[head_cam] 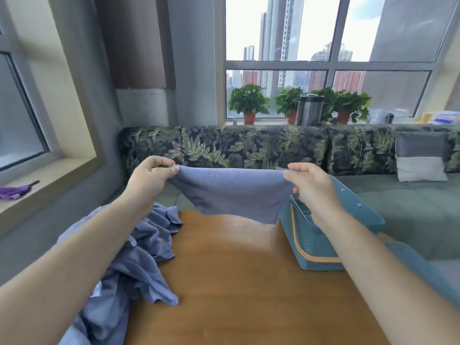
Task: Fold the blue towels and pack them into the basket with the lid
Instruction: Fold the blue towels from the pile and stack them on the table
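I hold a blue towel (231, 192) stretched in the air above the far edge of the wooden table (244, 282). My left hand (149, 180) pinches its left top corner and my right hand (311, 188) pinches its right top corner. The towel hangs down between them, doubled over. A crumpled pile of blue towels (129, 257) lies on the table's left side under my left forearm. The teal basket (316, 242) with an orange trim stands at the right, its lid (356, 207) raised behind my right wrist. My right arm hides part of it.
A leaf-patterned sofa (249, 148) with a grey cushion (420, 158) runs behind the table. Potted plants (249, 103) and a metal bin (310, 110) stand on the windowsill. A purple object (15, 191) lies on the left sill.
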The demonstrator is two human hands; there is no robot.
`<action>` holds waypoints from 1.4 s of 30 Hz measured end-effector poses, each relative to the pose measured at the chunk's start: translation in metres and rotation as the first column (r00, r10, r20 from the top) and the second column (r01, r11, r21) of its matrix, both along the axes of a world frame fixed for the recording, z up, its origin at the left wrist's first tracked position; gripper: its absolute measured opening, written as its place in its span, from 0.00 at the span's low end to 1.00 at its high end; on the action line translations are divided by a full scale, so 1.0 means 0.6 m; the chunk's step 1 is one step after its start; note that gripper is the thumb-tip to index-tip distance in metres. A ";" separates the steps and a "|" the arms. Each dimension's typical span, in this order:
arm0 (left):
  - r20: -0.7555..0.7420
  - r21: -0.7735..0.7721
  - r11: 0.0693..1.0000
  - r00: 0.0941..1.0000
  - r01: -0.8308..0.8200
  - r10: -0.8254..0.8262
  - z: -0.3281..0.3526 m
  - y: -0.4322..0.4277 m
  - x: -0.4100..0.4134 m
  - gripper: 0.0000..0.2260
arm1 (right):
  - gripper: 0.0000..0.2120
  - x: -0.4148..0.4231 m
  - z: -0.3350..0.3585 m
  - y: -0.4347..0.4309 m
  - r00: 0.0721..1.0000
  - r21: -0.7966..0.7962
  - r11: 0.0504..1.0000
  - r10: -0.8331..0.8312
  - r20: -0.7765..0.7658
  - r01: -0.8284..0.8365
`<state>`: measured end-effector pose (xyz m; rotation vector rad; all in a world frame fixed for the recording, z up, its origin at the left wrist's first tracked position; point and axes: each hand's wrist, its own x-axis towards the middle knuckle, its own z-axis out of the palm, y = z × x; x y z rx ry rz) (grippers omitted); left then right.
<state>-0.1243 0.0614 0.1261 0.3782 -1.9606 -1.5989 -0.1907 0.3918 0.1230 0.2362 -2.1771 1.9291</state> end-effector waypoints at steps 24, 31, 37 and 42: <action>0.304 -0.509 0.859 0.924 -0.046 0.230 -0.478 0.135 0.199 0.10 | 0.11 0.157 -0.489 0.077 0.990 0.709 0.692 -0.108 -0.086 0.137; 0.388 -0.730 0.626 0.920 0.274 0.050 -0.464 0.164 0.104 0.18 | 0.21 0.127 -0.452 -0.008 0.979 0.856 0.483 -0.011 -0.204 0.183; 0.626 -0.691 0.507 0.777 0.515 0.064 -0.502 0.167 0.066 0.34 | 0.30 0.111 -0.481 -0.039 0.967 0.939 0.254 0.163 0.197 -0.234; 0.558 -0.746 0.475 0.827 0.466 0.065 -0.505 0.190 0.155 0.33 | 0.31 0.194 -0.474 -0.015 0.957 0.945 0.195 0.180 0.227 -0.261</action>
